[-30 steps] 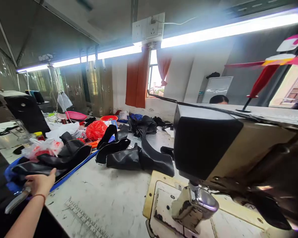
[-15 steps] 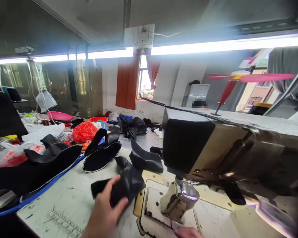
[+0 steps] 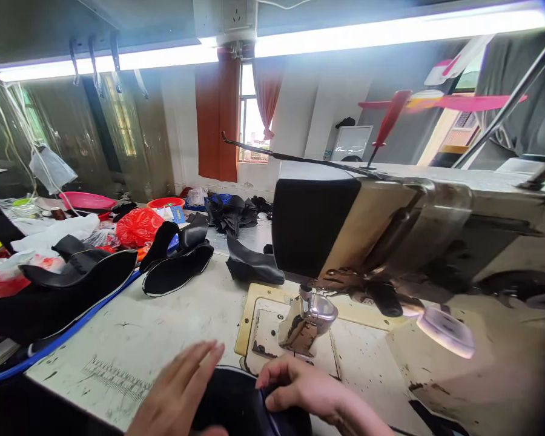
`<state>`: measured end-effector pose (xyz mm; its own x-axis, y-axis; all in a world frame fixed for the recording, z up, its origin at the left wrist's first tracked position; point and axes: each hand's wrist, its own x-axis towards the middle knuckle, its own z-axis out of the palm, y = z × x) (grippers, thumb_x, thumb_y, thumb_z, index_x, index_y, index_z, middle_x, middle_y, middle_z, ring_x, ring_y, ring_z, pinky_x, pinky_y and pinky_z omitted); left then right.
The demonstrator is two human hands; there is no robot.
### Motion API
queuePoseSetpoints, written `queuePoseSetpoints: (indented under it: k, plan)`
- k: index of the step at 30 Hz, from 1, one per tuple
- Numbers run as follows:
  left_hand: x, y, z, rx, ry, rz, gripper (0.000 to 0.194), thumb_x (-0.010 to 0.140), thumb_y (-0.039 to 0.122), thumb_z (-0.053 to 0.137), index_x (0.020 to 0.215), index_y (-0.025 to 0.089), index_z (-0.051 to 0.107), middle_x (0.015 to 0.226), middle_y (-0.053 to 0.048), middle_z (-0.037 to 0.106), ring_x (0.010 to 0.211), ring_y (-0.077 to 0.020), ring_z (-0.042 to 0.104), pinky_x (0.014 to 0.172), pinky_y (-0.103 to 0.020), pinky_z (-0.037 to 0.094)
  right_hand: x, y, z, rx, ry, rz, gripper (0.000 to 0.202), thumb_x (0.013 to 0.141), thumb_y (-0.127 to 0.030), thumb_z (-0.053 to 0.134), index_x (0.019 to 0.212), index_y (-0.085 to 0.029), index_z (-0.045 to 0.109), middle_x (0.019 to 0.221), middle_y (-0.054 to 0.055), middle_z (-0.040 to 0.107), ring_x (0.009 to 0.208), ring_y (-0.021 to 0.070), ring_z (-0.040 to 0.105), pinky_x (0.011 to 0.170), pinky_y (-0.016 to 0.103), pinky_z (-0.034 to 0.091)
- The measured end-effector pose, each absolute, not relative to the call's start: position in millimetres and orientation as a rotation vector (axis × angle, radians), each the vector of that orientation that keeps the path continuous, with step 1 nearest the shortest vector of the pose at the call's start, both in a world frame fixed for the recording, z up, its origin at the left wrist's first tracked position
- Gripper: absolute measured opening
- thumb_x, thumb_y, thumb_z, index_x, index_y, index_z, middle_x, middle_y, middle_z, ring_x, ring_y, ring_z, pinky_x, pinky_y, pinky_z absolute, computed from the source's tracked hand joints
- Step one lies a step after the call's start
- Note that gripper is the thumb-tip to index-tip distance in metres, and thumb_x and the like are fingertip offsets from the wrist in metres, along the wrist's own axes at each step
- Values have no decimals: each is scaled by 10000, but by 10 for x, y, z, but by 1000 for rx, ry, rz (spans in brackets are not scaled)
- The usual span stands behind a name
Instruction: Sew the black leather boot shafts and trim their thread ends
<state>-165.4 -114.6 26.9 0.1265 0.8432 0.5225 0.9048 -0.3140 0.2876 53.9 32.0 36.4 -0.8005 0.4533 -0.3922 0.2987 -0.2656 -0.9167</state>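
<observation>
A black piece with a pale edge (image 3: 231, 399) lies at the bottom centre, cut off by the frame's lower edge. Over its left side is my left hand (image 3: 179, 387), palm down with the fingers stretched out. My right hand (image 3: 295, 384) pinches the piece's right part between thumb and fingers. Just beyond my hands stands the sewing machine's metal post (image 3: 306, 324), below the machine head (image 3: 318, 224).
A black leather piece (image 3: 254, 263) and a white-edged black piece (image 3: 179, 270) lie farther back. At left, a blue-rimmed tray (image 3: 77, 330) holds more black pieces. A red bag (image 3: 138, 225) and red basin (image 3: 166, 203) stand behind. A lamp (image 3: 447, 332) is at right.
My left hand has come down and nearer with the black piece, its fingers now straighter. My right hand has come further into view and grips the piece. The view has tilted down and shifted right.
</observation>
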Motion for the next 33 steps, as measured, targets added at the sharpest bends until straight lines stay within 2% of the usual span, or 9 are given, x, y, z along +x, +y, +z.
queuePoseSetpoints:
  k: [2,5,8,17,20,24,26,29,33]
  plan:
    - [-1617,-973,261,-2263,-1712,-834,108,908,300,545,937,279,646,856,-59,728,740,-242,688,592,-335,582,686,324,340,-910,-1780,2228,245,563,-152,693,803,-182,724,748,-51,622,693,87,497,631,189,330]
    - [-1331,-765,298,-2275,-1623,-747,222,905,136,444,797,258,594,627,-24,630,558,-202,612,502,-332,503,865,324,373,-787,-1829,2306,293,612,-209,731,901,-189,685,744,-62,543,666,74,428,597,178,290]
    - [-1008,-567,424,-2224,-1458,-815,160,910,134,473,874,233,594,688,-33,606,631,-208,586,621,-371,494,1038,332,487,-719,-1823,2297,254,636,-339,755,774,-153,650,648,-57,483,574,66,378,539,188,270]
    - [-563,-21,880,-2294,-1284,-1080,157,933,187,485,808,204,580,692,-20,581,650,-198,511,618,-331,346,1480,347,784,-865,-1716,2019,477,655,-567,792,696,-155,554,613,-54,393,570,66,307,512,202,216]
    - [-598,141,967,-2537,-1614,-1164,106,916,264,531,874,205,609,825,-30,665,772,-206,586,722,-338,419,1468,412,709,-895,-1555,1953,505,660,-614,776,746,-158,575,632,-47,434,573,76,340,543,217,258]
    - [-698,474,1063,-2822,-2131,-952,237,861,360,540,733,190,644,744,-23,688,706,-206,610,636,-303,433,1387,599,584,-906,-1420,1882,530,688,-652,741,735,-166,534,632,-47,450,559,79,359,545,220,272]
    - [-753,646,1111,-2939,-2192,-995,216,821,352,560,785,189,697,826,-29,733,802,-230,652,698,-301,473,1379,660,586,-914,-1440,1778,516,711,-652,723,742,-181,514,649,-52,457,571,86,394,564,219,316]
    - [-835,829,1170,-3039,-2173,-1226,269,756,289,602,976,216,737,1073,-14,747,1057,-257,640,926,-317,469,1441,671,646,-986,-1590,1520,473,768,-652,663,869,-208,538,714,-34,533,668,143,534,669,264,446]
    - [-907,908,1201,-3012,-2490,-1069,308,738,328,638,1012,252,755,1122,6,742,1103,-279,637,995,-376,455,1553,625,703,-1108,-2000,947,384,930,-496,512,1182,-211,562,1111,95,664,1067,241,615,963,386,478]
